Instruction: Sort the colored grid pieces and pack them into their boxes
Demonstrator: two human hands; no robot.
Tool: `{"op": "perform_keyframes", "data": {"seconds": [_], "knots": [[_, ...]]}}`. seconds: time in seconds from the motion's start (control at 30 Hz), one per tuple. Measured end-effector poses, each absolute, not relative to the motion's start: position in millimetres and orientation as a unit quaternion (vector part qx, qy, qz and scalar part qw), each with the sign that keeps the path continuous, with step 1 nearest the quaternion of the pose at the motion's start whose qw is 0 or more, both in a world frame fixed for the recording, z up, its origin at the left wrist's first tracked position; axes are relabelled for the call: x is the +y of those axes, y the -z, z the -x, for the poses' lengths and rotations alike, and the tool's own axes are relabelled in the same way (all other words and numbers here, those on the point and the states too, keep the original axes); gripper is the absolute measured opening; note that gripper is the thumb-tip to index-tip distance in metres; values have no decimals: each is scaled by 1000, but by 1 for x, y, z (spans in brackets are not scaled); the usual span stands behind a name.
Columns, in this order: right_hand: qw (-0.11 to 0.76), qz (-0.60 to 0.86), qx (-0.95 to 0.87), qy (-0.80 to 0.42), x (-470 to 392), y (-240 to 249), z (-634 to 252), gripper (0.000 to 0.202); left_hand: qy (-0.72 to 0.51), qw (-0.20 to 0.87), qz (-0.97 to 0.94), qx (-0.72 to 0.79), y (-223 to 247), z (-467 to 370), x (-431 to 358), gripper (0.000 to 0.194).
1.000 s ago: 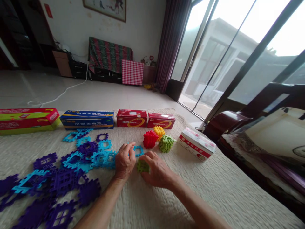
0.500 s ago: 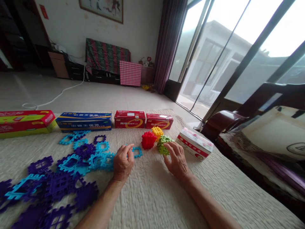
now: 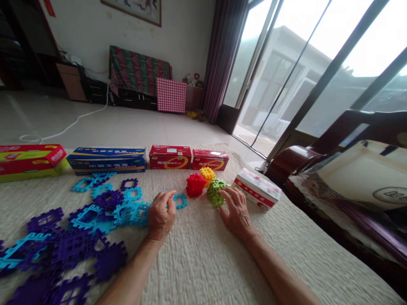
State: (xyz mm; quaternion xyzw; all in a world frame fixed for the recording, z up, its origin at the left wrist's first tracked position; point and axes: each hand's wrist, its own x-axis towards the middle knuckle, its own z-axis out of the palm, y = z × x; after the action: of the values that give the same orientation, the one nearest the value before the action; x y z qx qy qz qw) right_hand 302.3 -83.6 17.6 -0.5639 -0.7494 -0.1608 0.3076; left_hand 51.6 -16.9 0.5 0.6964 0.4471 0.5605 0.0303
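Note:
My left hand (image 3: 161,216) hovers low over the quilted cover with its fingers curled in; nothing shows in it. Just past its fingertips lies a light blue interlocking frame piece (image 3: 182,201), partly hidden by the hand. My right hand (image 3: 235,211) has thumb and fingers apart at the right side of a green block of interlocking pieces (image 3: 216,192); whether the fingertips touch it is unclear. Against the green block, to its left and behind, sit a red block (image 3: 195,185) and a yellow block (image 3: 207,175), both knobbly.
Purple pieces (image 3: 71,248) and light blue pieces (image 3: 85,217) lie heaped at the left. Along the back stand a red-and-green box (image 3: 32,163), a blue box (image 3: 106,161) and two red boxes (image 3: 170,157). A white box (image 3: 257,189) sits right of the green block.
The view has shifted slightly, so everything appears a little further left. Both hands keep nearly the same places, and the blocks stay put.

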Motion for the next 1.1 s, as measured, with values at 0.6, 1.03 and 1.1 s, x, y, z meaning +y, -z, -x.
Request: {"op": "perform_keyframes", "data": {"seconds": [0.6, 1.03, 1.1], "knots": [[344, 522, -779, -49, -96, -23, -221, 48, -517, 1, -727, 452, 5, -52, -17, 29], [314, 648, -694, -6, -89, -7, -158, 35, -270, -76, -827, 486, 10, -34, -58, 34], [326, 629, -706, -16, -90, -8, -160, 36, -271, -83, -828, 483, 11, -28, -65, 34]]}}
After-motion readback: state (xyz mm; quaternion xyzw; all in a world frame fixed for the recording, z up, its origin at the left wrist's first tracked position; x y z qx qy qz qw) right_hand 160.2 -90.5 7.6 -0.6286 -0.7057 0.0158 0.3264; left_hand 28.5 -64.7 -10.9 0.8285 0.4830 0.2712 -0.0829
